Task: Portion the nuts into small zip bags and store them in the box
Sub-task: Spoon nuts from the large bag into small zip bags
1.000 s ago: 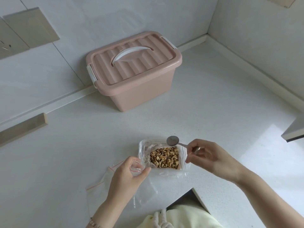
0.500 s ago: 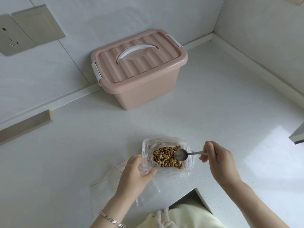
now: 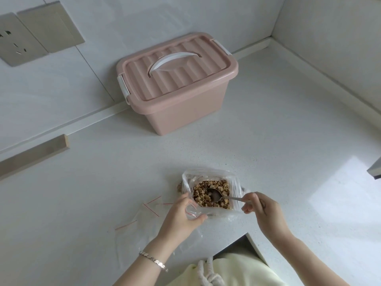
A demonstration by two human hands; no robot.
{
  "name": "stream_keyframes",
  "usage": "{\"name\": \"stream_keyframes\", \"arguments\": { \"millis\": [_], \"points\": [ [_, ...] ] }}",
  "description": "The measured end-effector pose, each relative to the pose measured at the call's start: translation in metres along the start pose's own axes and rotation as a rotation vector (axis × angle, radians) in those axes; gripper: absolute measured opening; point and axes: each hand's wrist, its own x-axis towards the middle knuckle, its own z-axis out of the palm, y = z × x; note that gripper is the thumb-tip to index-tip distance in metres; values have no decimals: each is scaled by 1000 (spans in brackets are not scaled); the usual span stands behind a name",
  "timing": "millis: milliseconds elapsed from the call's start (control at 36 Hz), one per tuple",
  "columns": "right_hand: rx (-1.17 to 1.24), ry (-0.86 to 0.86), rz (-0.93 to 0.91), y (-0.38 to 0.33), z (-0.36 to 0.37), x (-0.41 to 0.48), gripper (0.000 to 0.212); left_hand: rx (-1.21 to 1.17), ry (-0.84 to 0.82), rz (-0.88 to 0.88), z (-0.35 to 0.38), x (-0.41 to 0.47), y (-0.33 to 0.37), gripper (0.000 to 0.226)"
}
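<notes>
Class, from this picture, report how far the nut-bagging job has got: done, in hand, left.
Done: no filled bag shows. In hand: the right hand holds the spoon in the nuts; the left hand grips a small zip bag. Left: filling, sealing, opening the shut box.

R hand [image 3: 261, 209]: spoon [image 3: 215, 196] in nuts [image 3: 201, 191] | L hand [image 3: 181, 216]: pinches zip bag [image 3: 192, 210] | box [image 3: 177, 83] lidded

Home kitchen: countertop [image 3: 268, 141], wall sockets [image 3: 18, 42]
</notes>
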Motion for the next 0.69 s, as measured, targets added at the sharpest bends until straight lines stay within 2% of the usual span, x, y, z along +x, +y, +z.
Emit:
{"name": "stream_keyframes", "arguments": {
  "millis": [56,222,333,417,556,694],
  "points": [
    [-39,-6,-40,0,2,-2,28,3,-1,5,1,0,-1,22],
    [454,106,306,12,5,4,39,17,-12,20,4,0,-2,23],
    [630,119,426,18,1,2,40,21,-12,37,3,0,-4,24],
    [636,110,426,17,-4,0,42,29,60,68,2,1,-6,24],
    [615,101,346,1,-16,3,44,200,318,198,-1,2,-7,33],
    [526,46,235,-32,-28,11,46,234,348,200,1,6,-7,43]
  ]
}}
